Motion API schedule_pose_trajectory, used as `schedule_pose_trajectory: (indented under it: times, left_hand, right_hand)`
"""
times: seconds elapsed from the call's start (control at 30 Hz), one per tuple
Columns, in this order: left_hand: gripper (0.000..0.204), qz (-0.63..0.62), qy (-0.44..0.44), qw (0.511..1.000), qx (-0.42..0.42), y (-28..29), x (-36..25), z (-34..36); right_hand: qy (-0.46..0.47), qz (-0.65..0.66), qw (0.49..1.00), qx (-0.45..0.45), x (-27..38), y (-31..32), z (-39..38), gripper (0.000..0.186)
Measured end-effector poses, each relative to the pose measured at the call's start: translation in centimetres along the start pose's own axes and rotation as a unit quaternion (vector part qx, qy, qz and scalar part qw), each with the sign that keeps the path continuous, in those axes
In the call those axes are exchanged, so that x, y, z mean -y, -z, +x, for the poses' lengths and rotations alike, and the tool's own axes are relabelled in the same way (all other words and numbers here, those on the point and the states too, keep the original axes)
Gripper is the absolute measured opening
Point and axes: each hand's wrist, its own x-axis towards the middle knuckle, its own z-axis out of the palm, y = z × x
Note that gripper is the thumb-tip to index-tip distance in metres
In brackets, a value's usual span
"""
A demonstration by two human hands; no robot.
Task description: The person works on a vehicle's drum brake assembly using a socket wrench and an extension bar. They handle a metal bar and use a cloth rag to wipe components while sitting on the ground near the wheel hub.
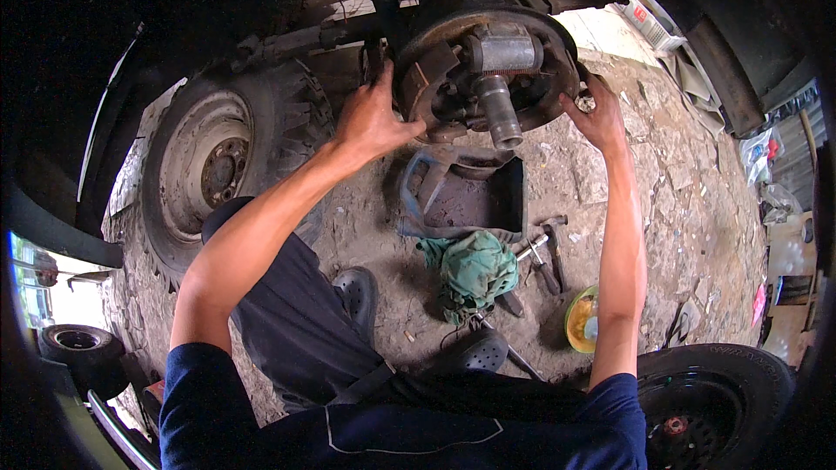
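A drum brake assembly (488,61) hangs in front of me under the vehicle, with a bare metal spindle (499,113) pointing toward me and a grey metal cylinder (505,52) above it. My left hand (379,117) grips the left brake shoe (427,78), thumb along its lower end and fingers up around its outer side. On the opposite side, my right hand (599,115) holds the right brake shoe (557,78), its thumb on the near edge. The fingertips of both hands are partly hidden behind the rim.
Below sits a cut-open plastic container (479,200) with dark residue, beside a green rag (477,271), a hammer (555,252) and a yellow bowl (580,322). A large wheel (209,157) leans at left; another tire (714,400) lies lower right. A white crate (653,22) stands far right.
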Motion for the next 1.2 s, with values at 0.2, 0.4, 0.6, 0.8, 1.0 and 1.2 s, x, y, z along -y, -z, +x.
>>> schedule_pose_trajectory:
  times: [0.2,0.4,0.6,0.8,1.0,1.2]
  left_hand:
    - [0.085,-0.019,-0.048,0.998,-0.04,0.2,1.3,0.6]
    - [0.086,-0.034,-0.043,0.998,-0.027,0.2,1.6,0.9]
    - [0.089,-0.005,-0.027,1.0,-0.008,0.4,1.6,1.2]
    - [0.101,0.053,-0.006,0.999,0.003,0.0,1.3,0.8]
    - [0.103,0.066,-0.066,0.995,-0.033,-0.6,2.0,1.0]
    - [0.091,0.031,-0.082,0.995,-0.042,-0.5,2.9,1.6]
  right_hand:
    - [0.026,-0.006,0.999,-0.017,-0.4,-0.5,0.2,0.04]
    - [0.023,-0.005,0.999,-0.029,0.1,-0.3,0.1,0.041]
    - [-0.032,-0.007,0.999,-0.019,0.3,-0.2,-0.2,0.051]
    - [-0.034,0.004,0.999,-0.009,-0.2,0.0,-0.3,0.056]
    - [-0.019,0.016,0.999,-0.031,-1.2,-0.6,-0.6,0.063]
    - [-0.061,-0.013,0.998,-0.002,-3.0,-1.6,-0.9,0.079]
